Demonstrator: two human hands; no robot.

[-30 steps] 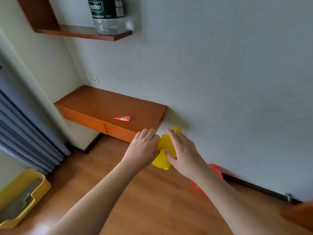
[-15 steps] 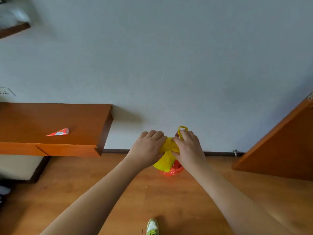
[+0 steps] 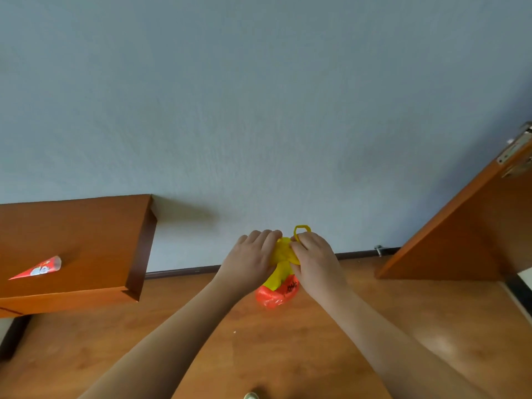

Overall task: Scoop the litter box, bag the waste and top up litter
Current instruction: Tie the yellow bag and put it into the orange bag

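Both hands, left hand and right hand, pinch the yellow bag by its neck; thin, soft, slippery plastic, probably light, best gripped there.

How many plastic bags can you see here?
2: a yellow bag gripped between the left hand and right hand, and an orange bag on the floor below it, partly hidden.

Both arms reach forward; left hand and right hand pinch the yellow bag between them, knuckles up.
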